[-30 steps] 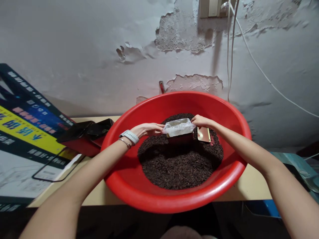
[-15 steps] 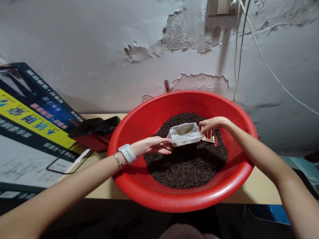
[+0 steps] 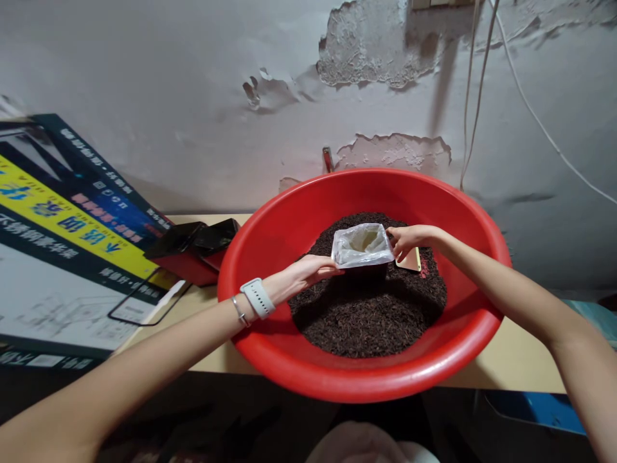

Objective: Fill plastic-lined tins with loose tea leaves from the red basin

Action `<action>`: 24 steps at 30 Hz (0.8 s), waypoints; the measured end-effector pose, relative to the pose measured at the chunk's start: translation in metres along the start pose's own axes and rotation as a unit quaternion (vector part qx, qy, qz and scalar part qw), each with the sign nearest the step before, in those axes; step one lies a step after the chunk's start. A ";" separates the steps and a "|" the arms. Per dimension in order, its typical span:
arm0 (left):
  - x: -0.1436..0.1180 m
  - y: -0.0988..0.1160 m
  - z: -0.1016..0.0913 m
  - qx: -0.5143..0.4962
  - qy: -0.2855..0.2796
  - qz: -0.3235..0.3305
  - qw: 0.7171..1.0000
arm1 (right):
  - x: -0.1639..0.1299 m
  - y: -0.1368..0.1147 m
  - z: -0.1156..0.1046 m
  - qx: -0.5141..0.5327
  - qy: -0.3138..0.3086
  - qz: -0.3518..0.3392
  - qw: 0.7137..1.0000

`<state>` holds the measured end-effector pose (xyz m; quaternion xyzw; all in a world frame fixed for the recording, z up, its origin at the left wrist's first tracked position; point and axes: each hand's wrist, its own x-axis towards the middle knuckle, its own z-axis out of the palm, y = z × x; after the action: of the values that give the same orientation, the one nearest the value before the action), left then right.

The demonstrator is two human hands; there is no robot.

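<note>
clear plastic liner (image 3: 361,258) is forming a rough rectangle with its mouth facing upward, and it is sitting over dark loose flakes (image 3: 366,328) inside a wide red basin (image 3: 371,381). the left hand (image 3: 308,271) is pinching the liner's near left corner, its thumb lying along the edge and its other fingers stretching out below. the right hand (image 3: 409,239) is pinching the liner's right edge with bent fingers. shadow is hiding whatever is supporting the liner. beside the right hand, a flat gold-coloured piece (image 3: 412,260) is lying among the flakes, with a patch of red showing just past its right edge.

most of the writing is showing at the left, where a large printed carton (image 3: 62,283) is standing at a slant. its yellow band (image 3: 77,225) is carrying big blue characters, running upside down, and 不锈钢 is reading fairly clearly among them. white characters are filling the dark strips and pink ones are crossing a blue panel, all looking too small or blurred to read surely. a grey line drawing (image 3: 72,312) is spreading over the pale panel.

two dark boxes (image 3: 176,247) with red sides are standing between carton and basin. a pale watch (image 3: 258,298) and a bracelet (image 3: 240,312) are circling the left wrist.
</note>
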<state>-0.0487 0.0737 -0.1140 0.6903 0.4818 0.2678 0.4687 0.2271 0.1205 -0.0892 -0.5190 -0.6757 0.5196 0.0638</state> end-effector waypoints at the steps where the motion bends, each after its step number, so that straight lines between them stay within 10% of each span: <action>1: 0.001 -0.005 -0.001 -0.041 -0.016 -0.016 0.999 | 0.003 0.000 0.002 -0.022 0.016 0.001 1.000; 13: 0.023 -0.025 -0.013 -0.219 -0.039 -0.151 0.963 | 0.011 0.002 0.009 -0.048 0.119 0.009 0.992; 24: 0.022 -0.016 0.010 -0.129 0.097 -0.148 0.976 | -0.002 -0.004 0.011 0.033 0.026 0.030 0.999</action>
<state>-0.0386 0.0914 -0.1342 0.5157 0.5838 0.3208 0.5389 0.2192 0.1123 -0.0901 -0.5503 -0.6404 0.5294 0.0822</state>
